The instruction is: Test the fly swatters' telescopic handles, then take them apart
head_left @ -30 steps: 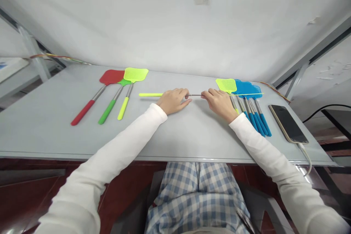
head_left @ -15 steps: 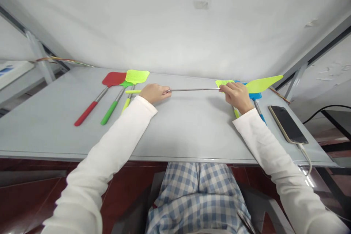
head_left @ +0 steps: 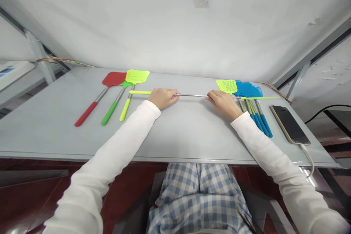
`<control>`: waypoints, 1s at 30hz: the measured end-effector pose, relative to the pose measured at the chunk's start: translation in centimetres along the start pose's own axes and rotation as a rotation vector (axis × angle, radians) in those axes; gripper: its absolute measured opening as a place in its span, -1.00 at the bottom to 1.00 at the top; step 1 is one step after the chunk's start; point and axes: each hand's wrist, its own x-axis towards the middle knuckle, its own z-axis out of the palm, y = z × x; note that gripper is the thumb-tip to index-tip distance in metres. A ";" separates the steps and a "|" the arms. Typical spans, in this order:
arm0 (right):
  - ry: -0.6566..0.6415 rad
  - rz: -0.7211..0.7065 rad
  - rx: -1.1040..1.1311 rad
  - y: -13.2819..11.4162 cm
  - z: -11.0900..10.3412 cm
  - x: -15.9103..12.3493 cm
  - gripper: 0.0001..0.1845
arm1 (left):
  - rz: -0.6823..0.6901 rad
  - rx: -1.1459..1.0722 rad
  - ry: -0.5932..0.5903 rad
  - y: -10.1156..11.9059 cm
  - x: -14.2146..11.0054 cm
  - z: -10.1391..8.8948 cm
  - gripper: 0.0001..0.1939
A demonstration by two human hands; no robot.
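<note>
Lime fly swatter [head_left: 192, 95] now lies level across the surface [head_left: 55, 124], held in both hands. Its head [head_left: 260, 97] has dropped from tipped-up to edge-on, a thin lime line past the R hand. Both hands have also moved inward, so less steel shaft [head_left: 192, 95] shows between them than 0.5 s ago.

L hand [head_left: 163, 98]: grip curled, closed around the shaft just past the lime handle [head_left: 139, 92], palm down. R hand [head_left: 223, 103]: grip also closed on the shaft, fingers pinching it from above, thumb side toward the L hand. Can't tell if the swatter touches the surface or hangs just above it.

Nearby, left of the L hand: red swatter [head_left: 111, 79], green swatter [head_left: 126, 84] and another lime swatter [head_left: 137, 76], heads overlapping, handles fanned toward the person. Under and beyond the R hand: a second lime-headed swatter [head_left: 226, 86] and a bunch of blue swatters [head_left: 246, 89], handles angled down to the right.

Far right: smartphone [head_left: 289, 124] lying face up w/ a white charging cable [head_left: 308, 157] running off the surface edge. White long sleeves [head_left: 123, 135] cover both arms; blue plaid trousers [head_left: 197, 197] show below the edge.
</note>
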 end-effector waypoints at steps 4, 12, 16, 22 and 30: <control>-0.090 0.066 -0.047 -0.8 -0.6 0.1 -0.49 | 0.035 0.007 0.038 0.4 0.2 0.0 -0.68; -0.112 0.132 -0.106 1.8 -1.3 -0.7 -0.56 | 0.048 0.070 -0.048 -1.8 0.7 0.1 -0.71; -0.089 0.157 -0.098 3.4 -1.0 -1.2 -0.56 | 0.016 0.073 -0.056 -3.0 0.6 -0.1 -0.73; 0.017 0.126 -0.004 3.3 -0.6 -1.2 -0.54 | 0.008 0.086 -0.003 -3.7 0.3 -0.4 -0.75; 0.147 0.200 -0.183 4.9 -0.2 -0.9 -0.62 | -0.217 0.069 -0.031 -5.5 0.0 -1.2 -0.78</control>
